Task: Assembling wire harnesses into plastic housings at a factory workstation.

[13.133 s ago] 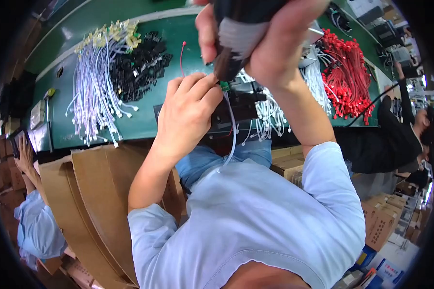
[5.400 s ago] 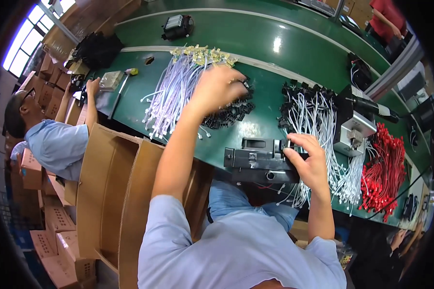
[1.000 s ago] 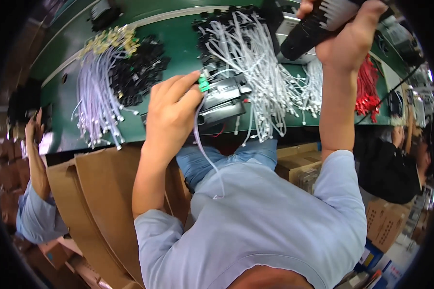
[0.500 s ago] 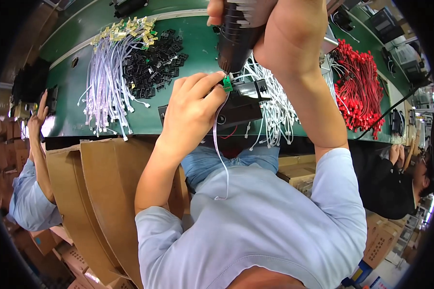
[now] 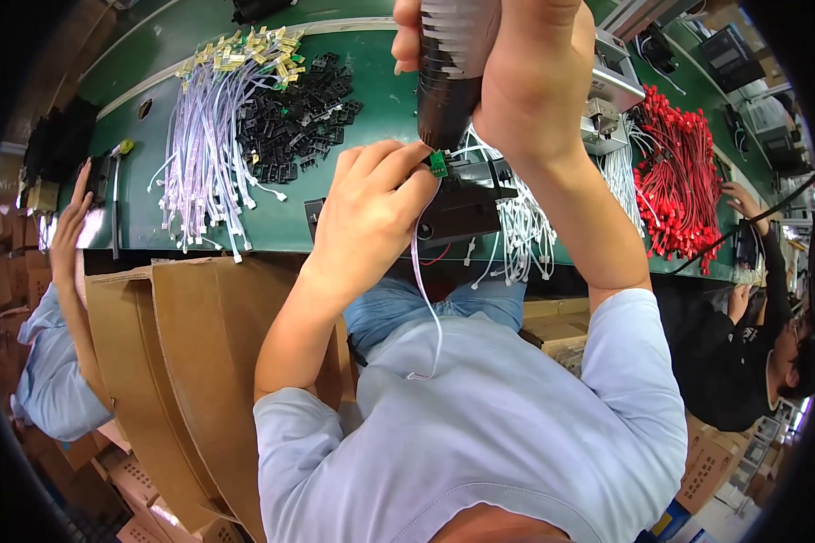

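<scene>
My right hand [image 5: 539, 100] is wrapped round a black electric screwdriver [image 5: 444, 109], which points down with its lower end close above a small green circuit board [image 5: 438, 165]. The fingers of my left hand [image 5: 362, 213] pinch the board at its left edge. From it a thin white cable [image 5: 423, 290] runs down, its loose end lying against my shirt. Beneath the board sits a black plastic housing [image 5: 466, 215], partly covered by my left hand, near the table's front edge. The screwdriver's tip cannot be made out.
On the green table [image 5: 371, 81], white cables with boards [image 5: 199, 145] and black plastic parts [image 5: 294, 118] lie left. White cables [image 5: 525, 226], a metal fixture [image 5: 604, 122] and red-ended cables [image 5: 679, 181] lie right. Cardboard [image 5: 199, 362] stands below the edge. Co-workers sit both sides.
Both hands, the screwdriver and the board have shifted slightly right in view. At the right, a co-worker's hand has come up beside the red cables.
</scene>
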`<state>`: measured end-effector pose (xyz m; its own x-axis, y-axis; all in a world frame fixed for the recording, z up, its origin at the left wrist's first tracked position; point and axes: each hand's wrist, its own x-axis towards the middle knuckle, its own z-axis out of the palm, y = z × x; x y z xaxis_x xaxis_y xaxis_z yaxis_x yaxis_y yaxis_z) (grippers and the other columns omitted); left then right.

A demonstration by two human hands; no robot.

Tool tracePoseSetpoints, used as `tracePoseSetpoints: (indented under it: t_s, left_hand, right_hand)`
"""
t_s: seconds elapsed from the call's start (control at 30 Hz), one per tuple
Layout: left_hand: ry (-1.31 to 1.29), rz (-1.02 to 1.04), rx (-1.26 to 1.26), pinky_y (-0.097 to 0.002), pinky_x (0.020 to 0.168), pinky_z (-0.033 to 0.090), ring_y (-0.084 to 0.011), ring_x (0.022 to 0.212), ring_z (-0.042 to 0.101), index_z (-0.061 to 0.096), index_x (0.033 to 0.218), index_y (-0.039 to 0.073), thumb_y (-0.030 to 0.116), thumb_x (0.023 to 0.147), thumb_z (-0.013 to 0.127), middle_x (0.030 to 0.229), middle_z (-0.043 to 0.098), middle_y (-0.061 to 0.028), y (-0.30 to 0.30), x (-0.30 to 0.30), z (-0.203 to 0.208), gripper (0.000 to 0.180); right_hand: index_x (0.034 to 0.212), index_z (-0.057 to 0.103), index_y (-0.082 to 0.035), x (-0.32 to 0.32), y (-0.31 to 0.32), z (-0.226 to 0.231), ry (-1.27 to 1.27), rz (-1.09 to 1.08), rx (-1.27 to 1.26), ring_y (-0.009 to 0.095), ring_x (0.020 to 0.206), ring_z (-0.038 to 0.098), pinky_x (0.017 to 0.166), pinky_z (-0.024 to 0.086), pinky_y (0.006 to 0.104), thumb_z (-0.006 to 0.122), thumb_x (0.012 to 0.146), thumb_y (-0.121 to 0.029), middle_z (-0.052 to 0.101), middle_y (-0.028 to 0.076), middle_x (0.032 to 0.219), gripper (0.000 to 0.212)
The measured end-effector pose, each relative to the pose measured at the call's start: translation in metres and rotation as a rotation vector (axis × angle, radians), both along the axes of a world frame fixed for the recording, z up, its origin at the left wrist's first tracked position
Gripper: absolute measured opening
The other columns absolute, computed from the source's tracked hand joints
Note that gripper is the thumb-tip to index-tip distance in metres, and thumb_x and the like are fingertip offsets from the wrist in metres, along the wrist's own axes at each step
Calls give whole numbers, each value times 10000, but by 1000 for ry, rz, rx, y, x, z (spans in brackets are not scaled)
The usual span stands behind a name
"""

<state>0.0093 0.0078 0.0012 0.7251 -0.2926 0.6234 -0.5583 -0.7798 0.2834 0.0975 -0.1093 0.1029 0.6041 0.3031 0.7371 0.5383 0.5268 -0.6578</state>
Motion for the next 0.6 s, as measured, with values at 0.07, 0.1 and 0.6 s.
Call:
tracePoseSetpoints:
  t_s: [0.07,0.1,0.6]
  left_hand:
    - [5,2,-4,-392,861,441,-251,1005,589,604,828,45,-4,630,660,1076,632,-72,0,-1,-2,211]
    - [1,9,-10,-393,861,441,-251,1001,589,608,832,44,-4,629,660,1071,632,-73,0,-2,-3,215]
    - [-25,-2,-40,-394,862,445,-268,1007,595,622,865,38,-1,667,671,1050,642,-87,-3,1,-1,208]
  right_hand:
    - [967,537,-14,-8,3,3,207,-133,-157,99,612,576,570,472,231,425,898,-692,590,53,750,691]
    - [967,537,-14,-5,4,-1,212,-134,-160,99,612,576,570,472,231,425,898,-692,590,53,750,691]
    - [1021,584,57,10,-10,-15,-70,57,-100,134,634,622,575,513,257,490,831,-746,641,99,787,831]
